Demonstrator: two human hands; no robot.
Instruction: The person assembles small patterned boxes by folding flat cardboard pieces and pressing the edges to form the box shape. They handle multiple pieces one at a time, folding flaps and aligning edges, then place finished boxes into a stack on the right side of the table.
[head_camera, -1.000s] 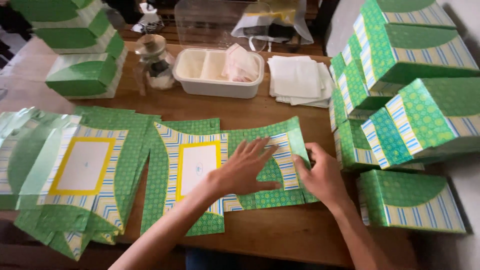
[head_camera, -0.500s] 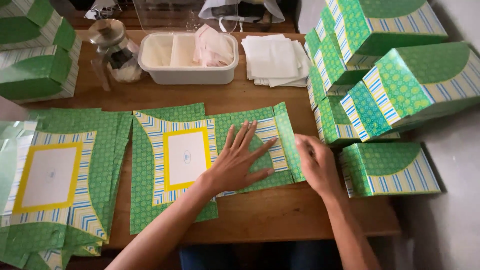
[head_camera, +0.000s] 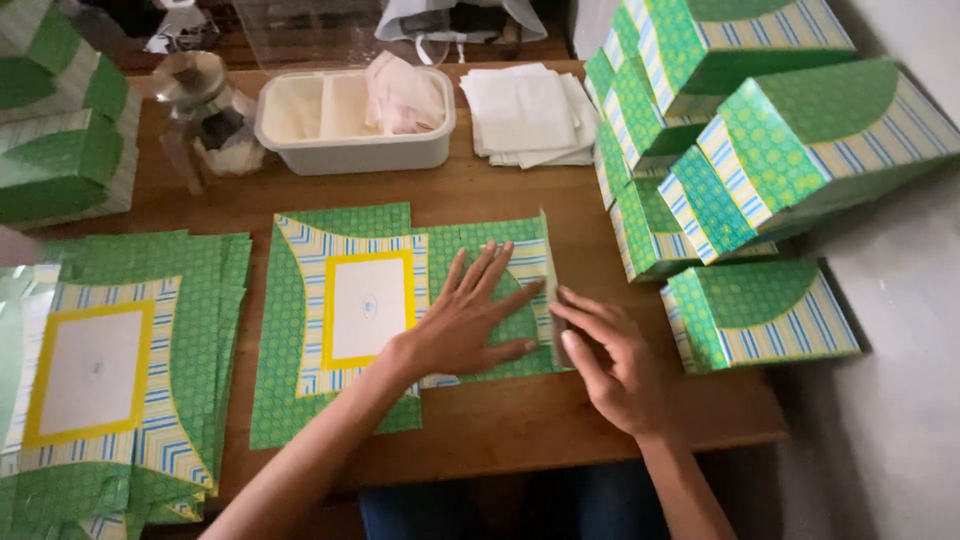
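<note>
A flat green patterned box blank (head_camera: 340, 310) with a yellow-framed white panel lies on the wooden table (head_camera: 500, 425). My left hand (head_camera: 470, 320) presses flat, fingers spread, on its right part. My right hand (head_camera: 610, 355) sits at the blank's right edge, where a narrow flap (head_camera: 548, 275) stands folded up; its fingers push against that flap.
A stack of unfolded blanks (head_camera: 110, 370) lies at the left. Assembled green boxes (head_camera: 760, 150) are piled at the right, more (head_camera: 60, 130) at the far left. At the back stand a white tray (head_camera: 350, 120), a glass jar (head_camera: 205, 110) and white folded sheets (head_camera: 530, 115).
The right-edge flap has been lifted upright by my right hand. My left hand stays spread on the blank. The view has shifted slightly closer.
</note>
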